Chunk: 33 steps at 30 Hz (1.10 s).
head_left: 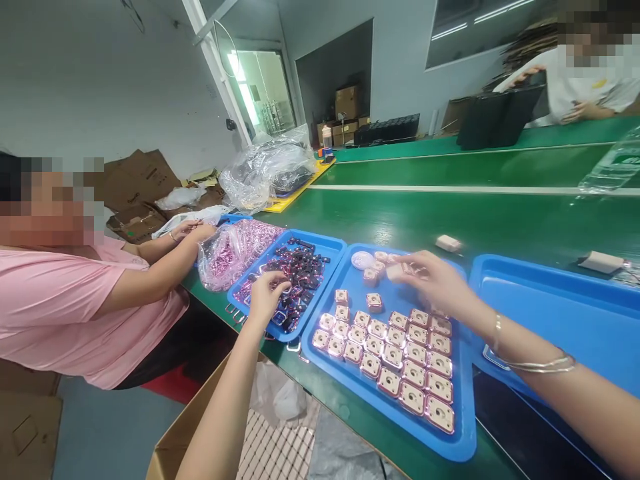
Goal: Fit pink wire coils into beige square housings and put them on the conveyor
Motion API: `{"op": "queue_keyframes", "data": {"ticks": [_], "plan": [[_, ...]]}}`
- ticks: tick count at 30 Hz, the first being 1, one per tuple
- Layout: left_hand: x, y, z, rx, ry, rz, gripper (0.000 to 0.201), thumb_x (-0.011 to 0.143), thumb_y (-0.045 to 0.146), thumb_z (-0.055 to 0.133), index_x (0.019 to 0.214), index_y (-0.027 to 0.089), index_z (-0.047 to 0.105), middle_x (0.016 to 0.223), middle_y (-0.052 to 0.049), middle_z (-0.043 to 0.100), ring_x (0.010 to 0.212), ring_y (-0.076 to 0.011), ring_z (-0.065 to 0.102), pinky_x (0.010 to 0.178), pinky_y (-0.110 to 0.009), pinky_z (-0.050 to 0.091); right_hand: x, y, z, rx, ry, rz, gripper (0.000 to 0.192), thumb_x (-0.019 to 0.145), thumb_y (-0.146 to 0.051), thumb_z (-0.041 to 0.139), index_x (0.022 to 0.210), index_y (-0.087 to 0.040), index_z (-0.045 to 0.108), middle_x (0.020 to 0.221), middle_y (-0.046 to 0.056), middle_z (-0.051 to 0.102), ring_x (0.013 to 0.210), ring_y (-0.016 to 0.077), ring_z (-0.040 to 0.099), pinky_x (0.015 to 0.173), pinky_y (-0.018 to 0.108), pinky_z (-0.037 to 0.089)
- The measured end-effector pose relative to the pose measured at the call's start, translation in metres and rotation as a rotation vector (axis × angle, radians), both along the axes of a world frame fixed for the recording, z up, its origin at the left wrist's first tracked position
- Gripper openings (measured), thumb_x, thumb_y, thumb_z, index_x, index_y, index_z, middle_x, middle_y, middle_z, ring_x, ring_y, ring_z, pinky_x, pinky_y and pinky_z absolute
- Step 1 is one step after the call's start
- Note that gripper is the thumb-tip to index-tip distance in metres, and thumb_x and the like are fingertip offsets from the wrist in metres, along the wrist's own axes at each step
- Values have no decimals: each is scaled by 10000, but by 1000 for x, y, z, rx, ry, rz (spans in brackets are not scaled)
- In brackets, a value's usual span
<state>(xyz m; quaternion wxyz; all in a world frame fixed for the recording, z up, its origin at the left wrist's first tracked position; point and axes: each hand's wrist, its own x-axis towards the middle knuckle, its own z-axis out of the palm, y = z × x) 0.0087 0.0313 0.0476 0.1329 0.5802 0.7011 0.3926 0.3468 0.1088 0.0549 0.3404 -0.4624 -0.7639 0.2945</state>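
My left hand is over a blue tray heaped with small dark and pink metallic parts. Its thumb and fingers curl together, and I cannot make out what is between them. Blurred by motion, my right hand pinches a small pale block above the far part of a second blue tray. Rows of cream square blocks with pink metallic rims fill the near part of that tray. Several loose blocks and a pale round piece lie farther back.
Right of me lies another blue tray. Pale blocks rest on the green table. At left, a co-worker in a pink shirt works beside a plastic bag of pink parts. Another person sits across the table. A cardboard box stands below.
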Motion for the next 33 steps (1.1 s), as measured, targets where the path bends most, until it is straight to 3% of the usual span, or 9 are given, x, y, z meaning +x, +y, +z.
{"op": "queue_keyframes", "data": {"ticks": [2, 5, 7, 9, 14, 18, 24, 33], "plan": [[23, -14, 15, 59, -125, -58, 187, 852, 284, 619, 953, 128, 639, 1036, -101, 684, 976, -208, 650, 866, -375, 530, 3, -18, 9, -116, 158, 88, 323, 903, -373, 522, 1161, -214, 634, 1133, 108, 687, 1007, 276, 655, 862, 414, 516], [70, -42, 39, 75, -286, -195, 180, 796, 294, 664, 907, 154, 678, 867, -69, 731, 818, -192, 694, 741, -301, 565, 1, -46, 17, -518, 592, 245, 406, 837, -436, 644, 1193, -243, 624, 1159, 83, 687, 1007, 226, 657, 863, 353, 521], [101, -62, 53, 66, -353, -265, 162, 749, 278, 714, 879, 181, 715, 791, -38, 738, 730, -167, 693, 672, -256, 561, -2, -61, 19, -765, 830, 278, 419, 750, -391, 759, 1136, -262, 660, 1103, 59, 701, 962, 197, 656, 840, 316, 520], [125, -76, 65, 52, -442, -346, 142, 705, 232, 760, 844, 211, 743, 759, -11, 742, 712, -142, 685, 685, -224, 550, -4, -72, 20, -856, 922, 271, 378, 726, -348, 793, 1082, -274, 689, 1011, 30, 710, 921, 167, 648, 808, 271, 517], [150, -83, 74, 16, -515, -391, 171, 679, 161, 785, 829, 240, 760, 794, 23, 750, 734, -107, 670, 720, -180, 523, -1, -83, 25, -925, 962, 247, 392, 675, -314, 837, 1044, -283, 706, 972, 17, 692, 905, 165, 629, 805, 260, 515], [151, -78, 74, -12, -516, -408, 159, 695, 155, 773, 840, 219, 757, 762, 21, 742, 722, -108, 666, 702, -181, 515, 0, -85, 27, -920, 954, 261, 376, 681, -313, 834, 1036, -292, 711, 955, 2, 684, 859, 143, 621, 775, 229, 513], [153, -76, 76, -89, -545, -440, 145, 708, 177, 761, 853, 184, 752, 754, -6, 743, 705, -119, 664, 665, -191, 511, 2, -85, 24, -957, 952, 281, 389, 709, -303, 813, 1078, -301, 692, 1011, 17, 691, 947, 175, 634, 803, 258, 516], [150, -72, 72, -52, -544, -416, 160, 718, 221, 755, 873, 181, 749, 809, -33, 746, 731, -154, 675, 699, -255, 539, 3, -85, 21, -923, 900, 221, 401, 686, -324, 819, 1065, -310, 688, 895, -3, 704, 811, 152, 658, 738, 238, 541]]}}
